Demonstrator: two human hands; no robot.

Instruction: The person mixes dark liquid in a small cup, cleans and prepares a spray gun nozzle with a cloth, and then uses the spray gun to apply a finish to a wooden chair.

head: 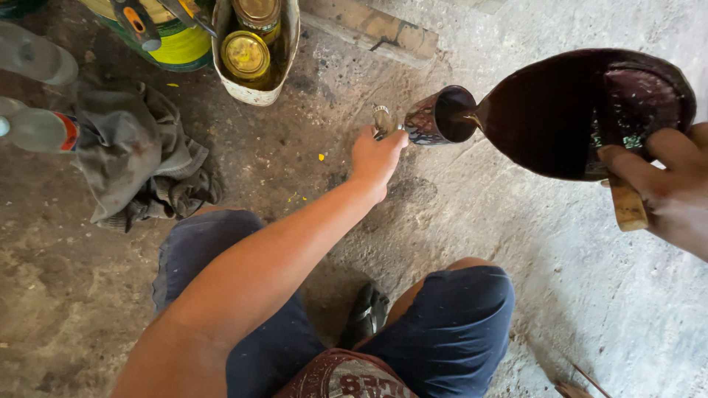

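Note:
My left hand [376, 156] reaches forward over the concrete floor and grips a small stained metal cup [441, 116] by its handle, holding it tilted. My right hand [667, 184] holds a large dark bowl-shaped vessel [568, 110] together with a wooden stick [627, 205] at its rim. The vessel is tipped and a thin stream of dark brown liquid runs from its edge into the cup. Dark liquid coats the inside of both.
A white container [251, 87] with two gold-lidded jars [245, 53] stands at the back. Beside it sits a green and yellow can [177, 46] with tools. A grey rag [140, 158] and plastic bottles [37, 129] lie left. A wooden plank [376, 29] lies behind the cup.

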